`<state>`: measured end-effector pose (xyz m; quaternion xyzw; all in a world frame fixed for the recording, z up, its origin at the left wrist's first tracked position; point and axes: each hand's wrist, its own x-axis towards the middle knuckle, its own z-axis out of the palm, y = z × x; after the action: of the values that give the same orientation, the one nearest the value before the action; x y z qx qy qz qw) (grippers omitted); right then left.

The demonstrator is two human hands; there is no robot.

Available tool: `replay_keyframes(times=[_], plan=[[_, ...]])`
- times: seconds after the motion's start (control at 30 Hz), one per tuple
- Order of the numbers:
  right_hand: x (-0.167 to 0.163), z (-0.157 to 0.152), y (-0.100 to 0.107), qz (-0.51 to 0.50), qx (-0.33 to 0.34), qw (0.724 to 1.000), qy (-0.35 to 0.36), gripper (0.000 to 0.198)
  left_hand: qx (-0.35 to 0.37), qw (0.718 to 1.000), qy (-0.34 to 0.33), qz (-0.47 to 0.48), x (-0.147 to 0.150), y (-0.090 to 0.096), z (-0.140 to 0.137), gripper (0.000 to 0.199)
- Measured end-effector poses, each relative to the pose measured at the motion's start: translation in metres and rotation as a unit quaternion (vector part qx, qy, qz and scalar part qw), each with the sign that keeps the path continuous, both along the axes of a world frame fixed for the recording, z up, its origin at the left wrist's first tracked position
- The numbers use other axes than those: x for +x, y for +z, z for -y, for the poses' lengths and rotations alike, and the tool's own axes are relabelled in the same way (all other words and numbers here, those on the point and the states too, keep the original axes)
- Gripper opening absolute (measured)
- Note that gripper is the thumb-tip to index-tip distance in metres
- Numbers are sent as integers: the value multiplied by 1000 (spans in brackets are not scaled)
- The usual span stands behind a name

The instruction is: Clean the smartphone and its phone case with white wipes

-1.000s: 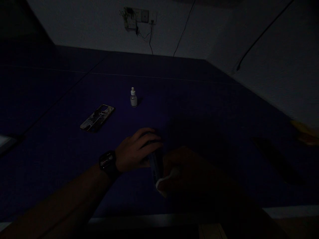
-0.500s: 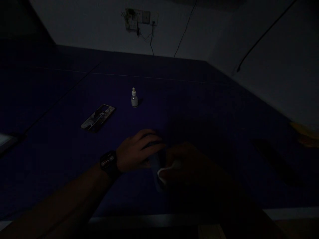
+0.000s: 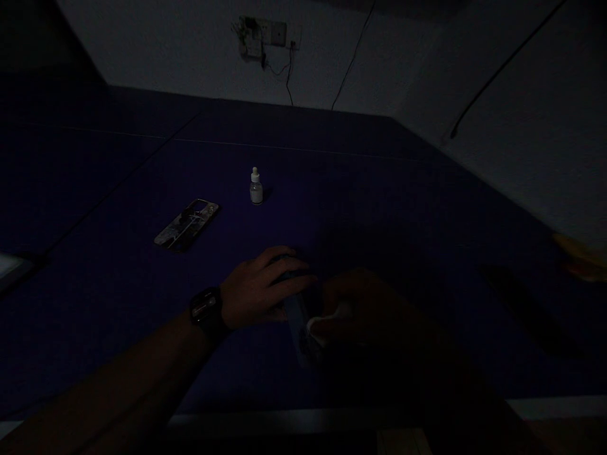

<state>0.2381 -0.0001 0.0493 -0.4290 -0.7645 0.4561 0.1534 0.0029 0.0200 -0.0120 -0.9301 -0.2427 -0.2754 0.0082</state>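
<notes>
Gripping with left fingers [image 3: 289,285], bent close over the far end of a bluish slab [image 3: 294,319], and pinching a white cloth [image 3: 337,312] on the right, as best made out in the gloom! Left to right across the worktop [image 3: 303,218], then: far out on the left, a pale-topped item [image 3: 10,266], mostly cut off. Next, a patterned phone case [image 3: 187,224], lying flat, possibly with a phone inside. Strapped to the left wrist, a dark watch [image 3: 206,306]. On to a dropper bottle [image 3: 256,189], standing upright, a little nearer the far edge. Straight into the action: left hand [image 3: 258,287] on the slab, towards the middle of the near edge; right hand [image 3: 365,303], deep in shadow, with the cloth apparently against the slab's near half. Over by the right edge, a long dark bar [image 3: 526,309] and a blurred yellow-and-red item [image 3: 581,259]. And progress? Judged mid-work: slab and cloth both in hand, phone case and bottle untouched; impossible to tell how much already done, how much left.
</notes>
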Motion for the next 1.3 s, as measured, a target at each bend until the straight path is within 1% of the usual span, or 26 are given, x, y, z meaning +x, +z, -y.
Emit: replay_keyframes(times=[0.1,0.17,0.23,0.3,0.4,0.47,0.53,0.6,0.67,0.73,0.83,0.93,1.0,1.07,1.17,1.23,1.3], plan=[[1,0,0,-10,10,998,63,30,-2,1000,5,1,-1,0,0,48],[-3,2,-1,-28,-6,995,95,27,-1,1000,0,3,-1,0,0,47],[-8,4,-2,-39,-10,995,96,24,3,1000,-9,3,0,0,0,47],[-10,4,-2,-36,10,997,65,24,8,1000,-11,5,0,0,0,47],[-4,1,-2,-20,41,999,26,27,11,1000,-2,4,0,0,0,46],[1,0,-1,-12,44,998,41,29,8,1000,3,0,0,0,0,47],[2,1,0,-7,30,996,78,29,6,1000,6,0,0,0,0,47],[-1,4,1,-11,14,995,97,27,5,1000,2,-1,0,0,0,46],[-7,6,1,-30,18,996,84,26,11,1000,-12,2,1,0,1,45],[-9,6,-1,-44,38,997,54,25,14,1000,-23,7,1,-1,0,45],[-5,2,-4,-25,51,998,27,26,11,1000,-17,9,0,-1,0,44],[1,0,-4,-16,55,997,52,27,3,1000,-11,5,0,-2,-1,48],[0,0,-4,-31,53,995,78,28,-5,1000,-11,4,1,-2,0,51],[-4,2,-3,-52,49,994,80,28,-8,1000,-15,8,2,-2,1,49],[-10,4,-2,-62,28,997,30,27,-9,1000,-21,18,3,-2,3,47],[-9,3,-2,-48,-1,999,-7,29,-15,999,-17,24,3,-2,3,52],[-6,2,-1,-24,-12,999,-26,30,-25,999,-12,28,2,-2,4,62]])
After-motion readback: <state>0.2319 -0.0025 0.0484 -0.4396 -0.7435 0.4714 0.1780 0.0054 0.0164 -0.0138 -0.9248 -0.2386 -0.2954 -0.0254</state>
